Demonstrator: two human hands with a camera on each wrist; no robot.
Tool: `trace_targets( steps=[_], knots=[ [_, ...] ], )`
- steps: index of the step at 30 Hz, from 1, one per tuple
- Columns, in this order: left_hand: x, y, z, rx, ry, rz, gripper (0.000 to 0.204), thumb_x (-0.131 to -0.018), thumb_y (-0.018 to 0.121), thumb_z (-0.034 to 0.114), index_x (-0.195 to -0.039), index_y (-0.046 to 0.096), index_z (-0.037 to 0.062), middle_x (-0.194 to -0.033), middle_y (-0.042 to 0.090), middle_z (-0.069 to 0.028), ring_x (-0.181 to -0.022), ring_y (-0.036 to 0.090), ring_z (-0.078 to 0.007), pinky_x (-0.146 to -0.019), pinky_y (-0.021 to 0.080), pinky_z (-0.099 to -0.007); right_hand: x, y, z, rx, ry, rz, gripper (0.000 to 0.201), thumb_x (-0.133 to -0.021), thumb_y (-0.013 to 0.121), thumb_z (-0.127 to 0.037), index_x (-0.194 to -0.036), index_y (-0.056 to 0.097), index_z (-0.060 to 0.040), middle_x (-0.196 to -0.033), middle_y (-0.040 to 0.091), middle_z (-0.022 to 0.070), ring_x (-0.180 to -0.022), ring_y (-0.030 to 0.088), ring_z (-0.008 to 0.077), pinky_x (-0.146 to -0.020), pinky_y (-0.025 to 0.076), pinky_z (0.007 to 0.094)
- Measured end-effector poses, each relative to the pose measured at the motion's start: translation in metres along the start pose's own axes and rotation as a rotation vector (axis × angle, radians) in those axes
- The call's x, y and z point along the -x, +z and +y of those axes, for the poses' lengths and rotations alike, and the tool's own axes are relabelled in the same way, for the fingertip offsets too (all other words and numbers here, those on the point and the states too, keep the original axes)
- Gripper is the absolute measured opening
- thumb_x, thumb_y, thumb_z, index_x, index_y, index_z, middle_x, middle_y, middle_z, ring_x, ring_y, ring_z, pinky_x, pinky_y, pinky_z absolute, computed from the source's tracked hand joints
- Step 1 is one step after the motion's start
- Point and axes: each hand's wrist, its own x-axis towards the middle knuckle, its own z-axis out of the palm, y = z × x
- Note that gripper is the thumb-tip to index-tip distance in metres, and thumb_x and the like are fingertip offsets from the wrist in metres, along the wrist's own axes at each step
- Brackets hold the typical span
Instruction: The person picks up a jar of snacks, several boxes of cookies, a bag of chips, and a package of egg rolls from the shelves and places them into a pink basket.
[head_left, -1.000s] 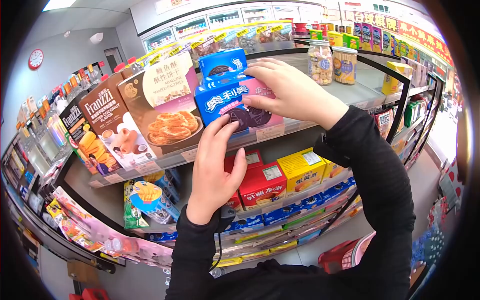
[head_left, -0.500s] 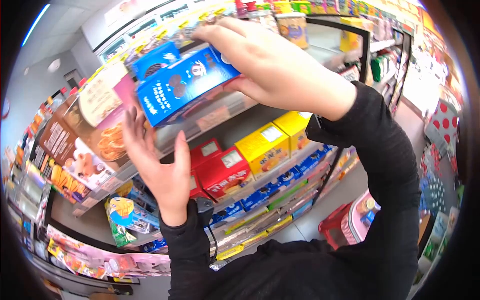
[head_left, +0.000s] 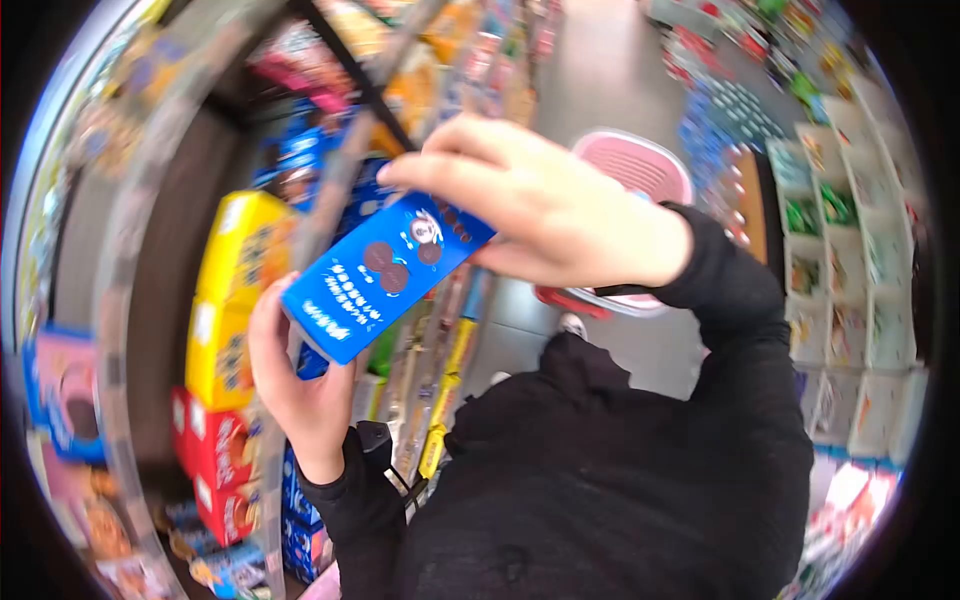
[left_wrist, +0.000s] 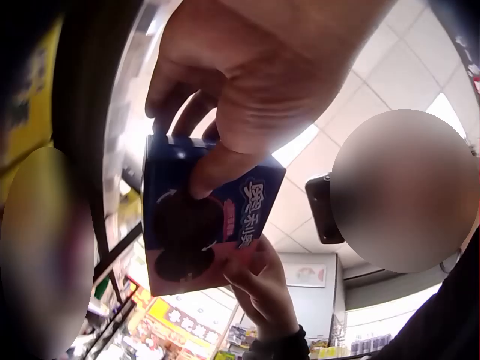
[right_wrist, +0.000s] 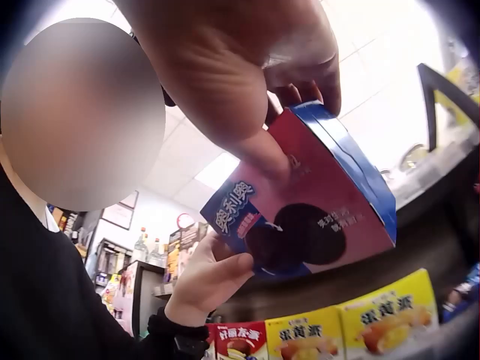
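A blue and pink box of Oreo cookies is held tilted in front of the body, between both hands. My left hand grips its lower left end; in the left wrist view the thumb lies on the printed front, with the fingers over the edge. At the opposite end, my right hand holds the box with fingers across the top and the thumb underneath. The right wrist view shows that thumb pressed on the pink part of the front of the cookie box.
Shelves on the left carry yellow boxes, red boxes and another blue and pink box. On the floor past the right hand stands a pink basket. White compartment racks line the right side.
The box came off the upper shelf and swung right, out over the aisle. The left hand, apart from it half a second ago, now grips its end. The view turned right and downward.
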Motion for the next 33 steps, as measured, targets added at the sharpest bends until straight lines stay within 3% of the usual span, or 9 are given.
trace_targets(
  steps=[7, 12, 15, 17, 19, 22, 24, 29, 33],
  knots=[
    [0.019, 0.178, -0.009, 0.117, 0.104, -0.586, 0.052, -0.062, 0.067, -0.001, -0.111, 0.05, 0.0012, -0.109, 0.054, -0.0182, -0.103, 0.052, -0.0345, -0.089, 0.041, -0.0386, 0.178, 0.018, 0.054, 0.024, 0.541, -0.201, 0.047, -0.063, 0.064, -0.004, -0.106, 0.048, -0.0047, -0.089, 0.048, 0.0124, -0.082, 0.053, 0.0308, -0.071, 0.043, 0.0397],
    [0.058, 0.295, -0.009, 0.209, 0.051, -0.784, 0.055, -0.065, 0.067, 0.001, -0.115, 0.045, 0.0017, -0.11, 0.052, -0.0173, -0.104, 0.052, -0.0339, -0.089, 0.042, -0.0375, 0.274, 0.026, 0.088, 0.047, 0.822, -0.228, 0.042, -0.063, 0.063, -0.003, -0.103, 0.049, -0.004, -0.087, 0.049, 0.0118, -0.083, 0.054, 0.0301, -0.07, 0.044, 0.0388],
    [0.091, 0.345, -0.014, 0.125, -0.006, -0.939, 0.071, -0.067, 0.07, 0.01, -0.126, 0.035, -0.0023, -0.124, 0.043, -0.0233, -0.118, 0.041, -0.0365, -0.099, 0.035, -0.0389, 0.325, 0.041, 0.119, 0.133, 0.952, -0.382, 0.036, -0.066, 0.061, -0.005, -0.101, 0.051, -0.0039, -0.085, 0.051, 0.0115, -0.08, 0.056, 0.0297, -0.069, 0.046, 0.038],
    [0.101, 0.358, -0.011, 0.092, -0.067, -1.042, 0.076, -0.068, 0.071, 0.015, -0.13, 0.03, -0.0035, -0.127, 0.039, -0.0248, -0.121, 0.037, -0.0373, -0.102, 0.032, -0.0396, 0.358, 0.058, 0.143, 0.26, 1.014, -0.547, 0.028, -0.069, 0.059, -0.006, -0.096, 0.053, -0.0041, -0.083, 0.053, 0.0114, -0.073, 0.059, 0.0291, -0.064, 0.048, 0.0378],
    [0.109, 0.36, -0.009, 0.104, -0.063, -1.102, 0.073, -0.07, 0.069, 0.014, -0.13, 0.03, -0.0026, -0.127, 0.04, -0.0243, -0.121, 0.037, -0.0375, -0.101, 0.032, -0.0399, 0.384, 0.074, 0.167, 0.285, 1.004, -0.582, 0.019, -0.073, 0.056, -0.007, -0.092, 0.054, -0.0045, -0.084, 0.055, 0.0111, -0.071, 0.061, 0.0278, -0.06, 0.05, 0.0366],
    [0.109, 0.35, -0.014, 0.091, -0.077, -1.055, 0.06, -0.073, 0.064, 0.013, -0.125, 0.038, -0.002, -0.122, 0.045, -0.022, -0.115, 0.043, -0.0364, -0.097, 0.036, -0.0403, 0.416, 0.106, 0.204, 0.413, 1.04, -0.828, 0.017, -0.076, 0.055, -0.009, -0.092, 0.057, -0.0057, -0.09, 0.057, 0.01, -0.075, 0.063, 0.0252, -0.06, 0.052, 0.035],
    [0.104, 0.337, -0.017, 0.078, -0.093, -0.981, 0.044, -0.076, 0.06, 0.011, -0.116, 0.047, -0.0016, -0.113, 0.052, -0.019, -0.107, 0.049, -0.0346, -0.091, 0.04, -0.0397, 0.433, 0.126, 0.224, 0.461, 1.069, -0.837, 0.018, -0.075, 0.056, -0.007, -0.093, 0.055, -0.0054, -0.091, 0.057, 0.0101, -0.076, 0.063, 0.0255, -0.059, 0.052, 0.0351],
    [0.109, 0.308, -0.034, -0.008, -0.269, -0.928, 0.035, -0.074, 0.059, 0.009, -0.108, 0.052, -0.0003, -0.107, 0.055, -0.0161, -0.1, 0.052, -0.0341, -0.088, 0.04, -0.0417, 0.465, 0.171, 0.248, 0.715, 1.129, -0.879, 0.011, -0.079, 0.051, -0.014, -0.087, 0.057, -0.0099, -0.086, 0.059, 0.007, -0.074, 0.063, 0.0249, -0.056, 0.05, 0.036],
    [0.118, 0.298, -0.038, 0.001, -0.304, -0.869, 0.028, -0.072, 0.057, 0.008, -0.099, 0.057, -0.0012, -0.097, 0.059, -0.0164, -0.091, 0.056, -0.0342, -0.081, 0.044, -0.0422, 0.476, 0.184, 0.257, 0.616, 1.254, -0.829, 0.016, -0.079, 0.05, -0.014, -0.072, 0.064, -0.0145, -0.074, 0.066, 0.0083, -0.067, 0.065, 0.0228, -0.054, 0.048, 0.0381]
  ],
)
